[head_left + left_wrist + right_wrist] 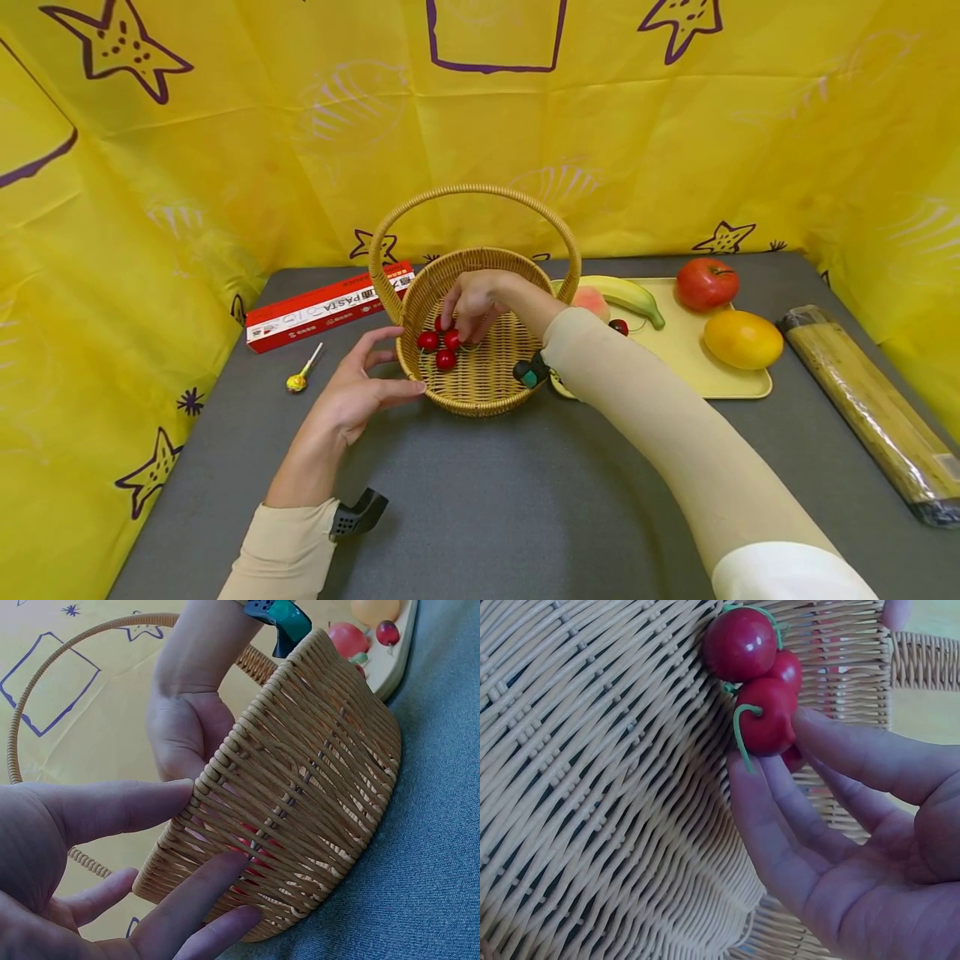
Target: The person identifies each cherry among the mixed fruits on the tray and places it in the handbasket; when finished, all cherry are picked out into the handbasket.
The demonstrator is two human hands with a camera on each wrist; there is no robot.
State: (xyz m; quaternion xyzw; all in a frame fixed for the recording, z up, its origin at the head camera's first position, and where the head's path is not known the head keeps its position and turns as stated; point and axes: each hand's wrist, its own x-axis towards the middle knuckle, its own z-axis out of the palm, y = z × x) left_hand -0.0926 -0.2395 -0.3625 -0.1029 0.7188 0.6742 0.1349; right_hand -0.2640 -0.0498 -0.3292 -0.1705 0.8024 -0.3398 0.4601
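A woven wicker basket point(480, 405) with a tall arched handle stands mid-table, tilted toward me in the head view. Several red cherries point(446, 359) lie at the left inside it. My right hand point(480, 302) reaches into the basket; thumb and fingertips pinch one cherry point(766, 716) with a green stem, against other cherries. At the basket's left side is my left hand point(358, 390). Its thumb touches the rim and its rather straight fingers rest along the outer wicker wall point(300, 795) in the left wrist view.
Right of the basket, a cream tray point(675, 367) holds a banana point(628, 296), a peach point(592, 302), a dark cherry point(618, 326), a red fruit point(707, 284) and a mango point(742, 339). A wrapped roll point(870, 408) lies far right. Leftward are a pasta box point(330, 312) and a lollipop point(297, 382).
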